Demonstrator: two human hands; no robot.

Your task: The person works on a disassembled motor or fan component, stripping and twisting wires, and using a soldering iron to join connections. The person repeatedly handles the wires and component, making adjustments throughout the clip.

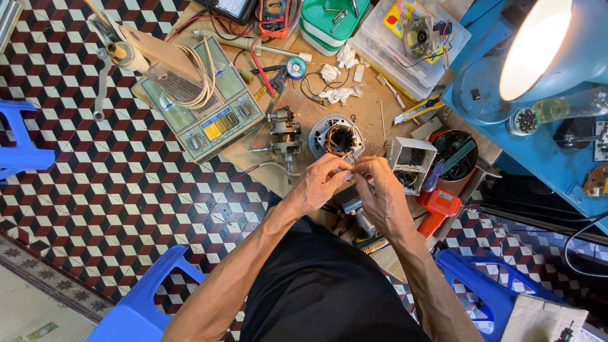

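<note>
At centre frame, the left hand [318, 183] and right hand [380, 190] meet fingertip to fingertip above the near edge of the wooden board [304, 104]. Both are pinched nearly closed on something thin between them; it is too small to identify, though it may be a fine wire. Just beyond the fingertips, at 12 o'clock, lies the motor stator [336, 137]: a round grey housing with a dark bore ringed by copper-coloured windings, flat on the board and apart from both hands. At 10 o'clock of the hands stands a small metal gear assembly [283, 134], near the stator but not touching it. At 2 o'clock sits an open grey box [410, 163], close to the right hand. At 4 o'clock an orange tool [438, 208] lies just beside the right wrist, leaving little room on that side. Below the hands, dark tools crowd the board's near edge. Toward 9 o'clock the board ends and tiled floor [95, 190] opens wide. At 10 o'clock farther out rests a panel appliance [202, 107].
</note>
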